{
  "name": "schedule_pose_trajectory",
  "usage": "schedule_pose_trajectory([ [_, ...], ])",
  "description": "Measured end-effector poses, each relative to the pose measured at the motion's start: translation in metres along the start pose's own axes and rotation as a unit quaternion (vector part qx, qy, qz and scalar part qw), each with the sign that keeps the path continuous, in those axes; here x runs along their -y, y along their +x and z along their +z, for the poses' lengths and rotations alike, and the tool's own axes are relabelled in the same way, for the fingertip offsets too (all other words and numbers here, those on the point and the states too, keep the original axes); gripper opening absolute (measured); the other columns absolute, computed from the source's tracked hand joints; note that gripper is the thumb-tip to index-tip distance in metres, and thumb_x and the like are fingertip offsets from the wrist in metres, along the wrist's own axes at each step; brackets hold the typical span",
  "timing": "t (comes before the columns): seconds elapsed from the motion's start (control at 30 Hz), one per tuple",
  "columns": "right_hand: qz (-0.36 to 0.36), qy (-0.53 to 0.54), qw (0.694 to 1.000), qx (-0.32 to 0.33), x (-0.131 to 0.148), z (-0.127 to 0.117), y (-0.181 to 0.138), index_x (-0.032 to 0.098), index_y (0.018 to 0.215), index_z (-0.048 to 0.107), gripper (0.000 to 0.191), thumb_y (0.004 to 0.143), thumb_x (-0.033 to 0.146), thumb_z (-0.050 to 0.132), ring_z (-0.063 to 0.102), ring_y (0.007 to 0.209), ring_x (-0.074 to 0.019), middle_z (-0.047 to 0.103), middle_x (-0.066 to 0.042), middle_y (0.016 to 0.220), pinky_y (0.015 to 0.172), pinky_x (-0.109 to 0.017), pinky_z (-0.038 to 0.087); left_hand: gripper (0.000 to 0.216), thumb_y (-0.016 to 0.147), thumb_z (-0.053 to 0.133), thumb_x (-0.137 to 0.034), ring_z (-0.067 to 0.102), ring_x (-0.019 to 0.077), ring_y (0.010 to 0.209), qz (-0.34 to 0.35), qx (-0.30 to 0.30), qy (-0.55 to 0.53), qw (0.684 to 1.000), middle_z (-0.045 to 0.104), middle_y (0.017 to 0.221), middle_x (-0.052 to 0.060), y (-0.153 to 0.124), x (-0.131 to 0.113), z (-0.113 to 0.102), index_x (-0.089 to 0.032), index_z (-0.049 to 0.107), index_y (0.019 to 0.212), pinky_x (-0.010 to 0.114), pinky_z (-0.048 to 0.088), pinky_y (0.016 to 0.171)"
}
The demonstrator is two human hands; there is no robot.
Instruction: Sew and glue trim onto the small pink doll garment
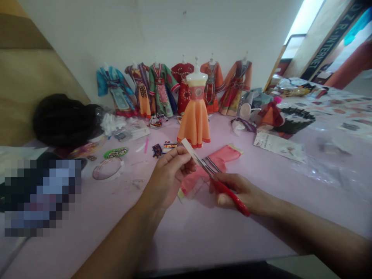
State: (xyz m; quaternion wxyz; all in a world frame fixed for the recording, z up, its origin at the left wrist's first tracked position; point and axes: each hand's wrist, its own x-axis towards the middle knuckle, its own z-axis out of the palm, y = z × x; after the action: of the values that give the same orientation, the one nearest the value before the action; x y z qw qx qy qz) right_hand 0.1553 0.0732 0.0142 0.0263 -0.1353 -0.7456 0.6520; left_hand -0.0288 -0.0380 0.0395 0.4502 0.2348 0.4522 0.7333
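Observation:
Between the fingers of my left hand (171, 170) a narrow white strip (188, 147) is pinched, its upper end sticking out. My right hand (241, 192) grips red-handled scissors (229, 192), whose blades meet the strip near my left fingertips. Whether the blades have cut into it I cannot tell. Below both hands, a pink cloth piece (229, 155) with dark patterned trim lies on the table. Just behind it stands a small dress form in an orange dress (194, 120) with a red hem.
Several doll-sized costumes (161, 87) stand along the wall. A black bundle (64, 120), a ring-shaped roll (108, 168) and a green bead dish (115, 152) are at left. Clear plastic packaging (325, 170) and a white card packet (277, 146) lie at right on the pink table (180, 240).

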Motion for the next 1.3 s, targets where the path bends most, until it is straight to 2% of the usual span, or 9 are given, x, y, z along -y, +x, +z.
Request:
schedule_pose_trajectory([
  [0.2,-0.003,-0.01,1.0,-0.003,0.0,0.0,0.0,0.015,0.09,0.058,0.056,0.082,0.069,0.074,0.043,0.07,-0.0122,0.052,-0.001,0.082,0.06,-0.027,0.034,0.009,0.076,0.077,-0.017,0.061,0.0093,0.062,0.001,-0.005,0.006,1.0,0.068,0.067,0.0,0.001,0.0,-0.001,-0.015,0.068,0.073,0.02,0.049,0.063],
  [0.4,0.004,-0.028,1.0,-0.01,0.0,-0.001,0.001,0.015,0.088,0.059,0.059,0.08,0.072,0.074,0.044,0.071,-0.0134,0.053,-0.002,0.082,0.059,-0.027,0.035,0.01,0.069,0.075,-0.012,0.059,0.0082,0.056,-0.068,0.016,-0.037,0.997,0.066,0.063,0.0,0.001,-0.005,0.0,-0.014,0.066,0.069,0.018,0.048,0.056],
  [0.53,-0.005,-0.023,1.0,0.0,-0.002,-0.002,0.001,0.015,0.088,0.06,0.058,0.08,0.071,0.074,0.047,0.074,-0.0144,0.055,-0.004,0.085,0.061,-0.027,0.037,0.012,0.066,0.076,-0.01,0.056,0.0065,0.053,-0.086,0.001,-0.063,0.994,0.063,0.061,-0.002,0.001,-0.006,-0.001,-0.014,0.065,0.067,0.016,0.047,0.052],
  [0.87,-0.01,-0.009,1.0,0.001,-0.009,-0.002,0.002,0.014,0.092,0.061,0.058,0.083,0.07,0.072,0.044,0.07,-0.0124,0.054,-0.002,0.084,0.06,-0.027,0.033,0.014,0.07,0.081,-0.016,0.06,0.0079,0.057,-0.057,0.006,-0.032,0.998,0.067,0.064,0.0,0.002,-0.003,-0.003,-0.014,0.067,0.071,0.017,0.049,0.056],
  [1.07,-0.012,-0.011,1.0,-0.005,-0.011,-0.002,0.003,0.014,0.09,0.06,0.055,0.085,0.068,0.071,0.043,0.069,-0.0122,0.053,-0.001,0.082,0.061,-0.028,0.033,0.013,0.076,0.08,-0.022,0.063,0.0077,0.061,-0.017,0.02,0.04,0.999,0.07,0.069,-0.001,0.0,0.0,-0.003,-0.015,0.069,0.074,0.018,0.05,0.062],
  [1.3,-0.017,-0.025,1.0,-0.005,-0.01,-0.002,0.003,0.014,0.09,0.06,0.056,0.087,0.069,0.069,0.043,0.069,-0.0126,0.052,-0.001,0.081,0.06,-0.028,0.034,0.013,0.077,0.078,-0.022,0.062,0.0075,0.061,0.015,0.008,0.08,0.997,0.069,0.067,-0.002,0.0,0.003,-0.001,-0.016,0.068,0.073,0.019,0.049,0.063],
])
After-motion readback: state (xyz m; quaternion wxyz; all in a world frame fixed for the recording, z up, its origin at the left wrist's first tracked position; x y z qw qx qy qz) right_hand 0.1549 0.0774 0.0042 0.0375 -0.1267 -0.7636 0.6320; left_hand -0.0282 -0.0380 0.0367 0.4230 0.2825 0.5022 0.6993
